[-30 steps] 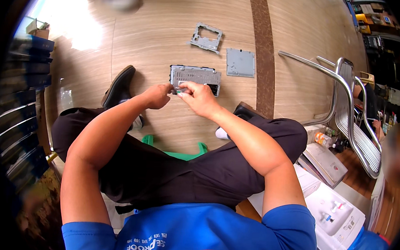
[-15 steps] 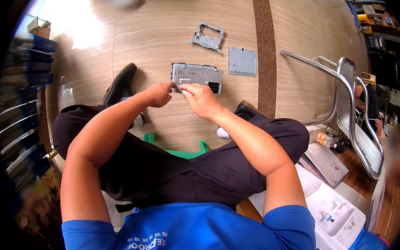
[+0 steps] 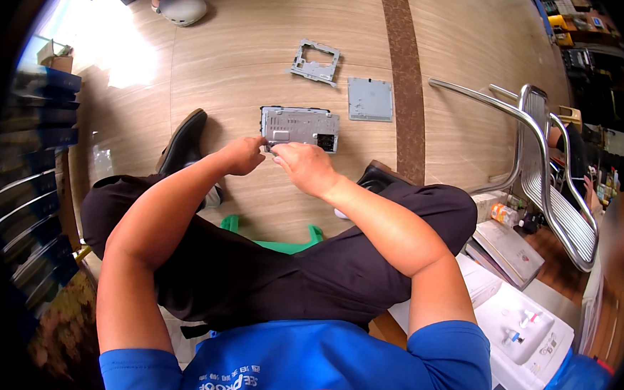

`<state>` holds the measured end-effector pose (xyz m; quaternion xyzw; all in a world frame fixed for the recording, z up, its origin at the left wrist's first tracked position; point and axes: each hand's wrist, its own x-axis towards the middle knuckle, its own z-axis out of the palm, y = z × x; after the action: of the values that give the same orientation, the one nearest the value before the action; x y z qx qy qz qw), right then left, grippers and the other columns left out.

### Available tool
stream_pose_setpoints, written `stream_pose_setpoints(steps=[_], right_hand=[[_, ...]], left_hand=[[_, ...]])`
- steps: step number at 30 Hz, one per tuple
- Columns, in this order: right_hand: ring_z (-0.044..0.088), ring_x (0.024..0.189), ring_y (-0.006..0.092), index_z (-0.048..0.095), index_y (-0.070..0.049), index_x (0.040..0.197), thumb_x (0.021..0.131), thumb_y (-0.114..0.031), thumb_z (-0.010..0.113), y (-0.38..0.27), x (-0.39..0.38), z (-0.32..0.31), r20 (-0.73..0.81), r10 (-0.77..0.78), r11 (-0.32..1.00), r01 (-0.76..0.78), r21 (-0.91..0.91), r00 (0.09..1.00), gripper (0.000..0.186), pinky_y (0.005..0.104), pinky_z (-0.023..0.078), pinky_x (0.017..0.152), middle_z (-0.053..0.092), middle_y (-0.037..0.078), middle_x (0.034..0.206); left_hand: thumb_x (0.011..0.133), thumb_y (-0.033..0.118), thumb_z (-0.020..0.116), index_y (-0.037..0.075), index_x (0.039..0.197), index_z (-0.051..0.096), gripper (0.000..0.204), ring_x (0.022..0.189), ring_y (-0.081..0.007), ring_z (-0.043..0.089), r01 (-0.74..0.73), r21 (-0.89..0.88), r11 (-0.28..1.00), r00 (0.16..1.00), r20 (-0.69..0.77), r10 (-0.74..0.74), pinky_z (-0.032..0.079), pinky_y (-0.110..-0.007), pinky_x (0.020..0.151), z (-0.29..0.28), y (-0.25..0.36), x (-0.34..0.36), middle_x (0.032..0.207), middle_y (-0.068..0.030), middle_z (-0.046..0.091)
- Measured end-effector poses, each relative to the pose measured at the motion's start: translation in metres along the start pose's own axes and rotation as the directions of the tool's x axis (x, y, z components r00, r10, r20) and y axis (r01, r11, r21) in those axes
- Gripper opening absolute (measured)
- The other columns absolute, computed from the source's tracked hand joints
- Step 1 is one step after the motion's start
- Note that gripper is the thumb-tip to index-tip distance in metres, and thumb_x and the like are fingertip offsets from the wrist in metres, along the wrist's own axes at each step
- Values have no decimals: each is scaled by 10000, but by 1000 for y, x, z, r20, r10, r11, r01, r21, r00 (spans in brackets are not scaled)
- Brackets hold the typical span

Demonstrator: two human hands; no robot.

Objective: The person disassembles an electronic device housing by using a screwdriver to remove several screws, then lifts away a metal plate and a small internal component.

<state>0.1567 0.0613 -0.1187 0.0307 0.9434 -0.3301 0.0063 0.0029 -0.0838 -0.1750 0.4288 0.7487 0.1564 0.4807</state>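
Observation:
On the floor in front of me lies a grey metal car stereo unit with vent slots, a raised plate and a black connector block at its near right. My left hand is at its near left corner, fingers closed in a pinch. Beside it, my right hand overlaps the unit's near edge with its fingers bent together. Whatever sits between the fingertips is too small and covered to make out. Beyond the unit lie a grey metal frame bracket with an open middle and a flat grey cover plate.
A green stool is below my legs. To the right stand a chrome metal chair and a white water dispenser. Blue stacked boxes line the left side. Another person's foot in a white clog shows at far left.
The view has shifted slightly, so the floor items appear a little lower and further left. Both hands stay by the unit's near left corner, with the fingers slightly changed in position.

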Motion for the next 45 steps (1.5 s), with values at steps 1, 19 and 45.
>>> stream_pose_setpoints(steps=[1,19,45], right_hand=[[668,810,346,661,-57,1087,914,-154,629,1,-1,3,-1,5,1000,-5,-5,1000,200,429,530,681,687,133,873],[644,822,391,641,-85,1072,920,-199,630,1,0,2,-17,112,967,-105,234,994,191,478,523,710,654,177,854],[659,856,399,665,-26,1055,907,-155,637,2,7,-3,12,160,939,-156,306,987,198,459,528,757,693,193,898]], left_hand=[[882,167,571,10,1308,534,455,1116,-394,614,-6,-1,1000,1000,2,6,482,-449,960,-1,1,1,1145,-241,667],[942,302,560,-14,1228,605,429,1087,-425,619,-43,13,999,997,-64,44,480,-461,949,4,-4,5,1139,-283,653],[923,205,551,23,1273,588,396,1127,-402,607,60,-13,998,998,1,-60,474,-453,970,0,-2,4,1163,-269,649]])
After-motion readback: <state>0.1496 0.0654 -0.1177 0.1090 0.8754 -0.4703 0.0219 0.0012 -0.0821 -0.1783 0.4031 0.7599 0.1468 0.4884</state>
